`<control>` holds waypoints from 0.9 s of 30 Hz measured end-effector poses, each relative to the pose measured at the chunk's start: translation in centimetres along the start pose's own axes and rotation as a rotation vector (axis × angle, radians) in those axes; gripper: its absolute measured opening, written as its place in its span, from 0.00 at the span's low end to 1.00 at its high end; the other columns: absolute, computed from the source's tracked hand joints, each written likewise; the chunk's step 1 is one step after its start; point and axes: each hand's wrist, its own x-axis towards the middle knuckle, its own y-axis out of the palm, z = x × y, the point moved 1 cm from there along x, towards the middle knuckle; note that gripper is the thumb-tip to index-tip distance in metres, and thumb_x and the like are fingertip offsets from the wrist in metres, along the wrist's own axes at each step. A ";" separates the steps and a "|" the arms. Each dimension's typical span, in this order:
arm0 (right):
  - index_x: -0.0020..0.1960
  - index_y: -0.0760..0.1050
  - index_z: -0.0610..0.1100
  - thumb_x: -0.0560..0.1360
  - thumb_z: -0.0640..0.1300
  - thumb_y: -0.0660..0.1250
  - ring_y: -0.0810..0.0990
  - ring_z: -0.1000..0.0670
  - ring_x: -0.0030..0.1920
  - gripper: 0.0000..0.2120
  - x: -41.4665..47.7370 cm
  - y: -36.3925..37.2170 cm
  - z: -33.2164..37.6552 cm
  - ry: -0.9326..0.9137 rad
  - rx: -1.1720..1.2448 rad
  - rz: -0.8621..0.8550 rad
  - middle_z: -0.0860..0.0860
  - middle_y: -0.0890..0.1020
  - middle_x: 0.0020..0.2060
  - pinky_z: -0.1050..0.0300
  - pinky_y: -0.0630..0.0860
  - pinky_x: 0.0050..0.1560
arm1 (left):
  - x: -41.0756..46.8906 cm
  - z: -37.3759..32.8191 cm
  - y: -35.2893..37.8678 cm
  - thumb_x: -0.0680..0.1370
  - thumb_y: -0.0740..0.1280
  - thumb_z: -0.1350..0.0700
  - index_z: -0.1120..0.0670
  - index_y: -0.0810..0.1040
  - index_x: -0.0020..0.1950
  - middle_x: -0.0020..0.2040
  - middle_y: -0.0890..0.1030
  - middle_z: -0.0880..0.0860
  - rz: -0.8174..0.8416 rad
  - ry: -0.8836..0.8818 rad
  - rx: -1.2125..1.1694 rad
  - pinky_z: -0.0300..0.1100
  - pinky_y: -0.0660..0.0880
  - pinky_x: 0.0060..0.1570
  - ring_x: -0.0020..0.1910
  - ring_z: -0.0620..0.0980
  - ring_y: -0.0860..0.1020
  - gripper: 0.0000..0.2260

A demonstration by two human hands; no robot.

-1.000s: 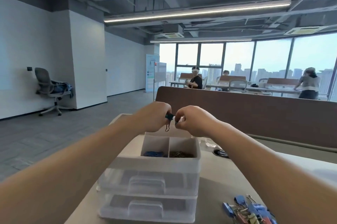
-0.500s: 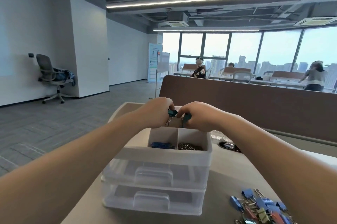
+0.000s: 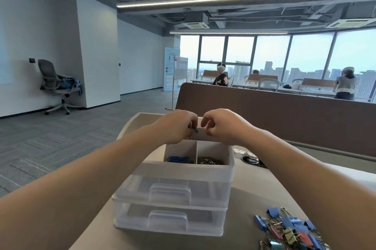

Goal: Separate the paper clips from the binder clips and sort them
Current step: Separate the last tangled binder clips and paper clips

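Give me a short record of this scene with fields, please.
left hand: pinches a small green clip above the tray's back part
right hand: fingers curled, hold not visible
tray: blue clips front left, silver clips front right
table: pile of binder clips, near right

Readable text: none; all the print in view is too small or too blurred to make out.
Roll-up banner [image 3: 169, 68]: stands on the floor by the windows; rows of print and small coloured blocks on a pale face, illegible.
Whiteboard [image 3: 181, 69]: just beside the banner; a small red mark at its upper left corner, unreadable.
Dark T-shirt [image 3: 220, 81]: on a seated person in the background; a pale printed design, illegible.
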 end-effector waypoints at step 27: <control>0.52 0.82 0.48 0.78 0.42 0.64 0.78 0.51 0.47 0.08 -5.8 -1.6 -1.6 0.003 0.032 -0.155 0.52 0.82 0.47 0.57 0.73 0.48 | -1.0 -5.5 0.1 0.79 0.67 0.54 0.53 0.79 0.44 0.39 0.78 0.47 -0.198 0.157 -0.062 0.35 0.69 0.37 0.38 0.43 0.74 0.05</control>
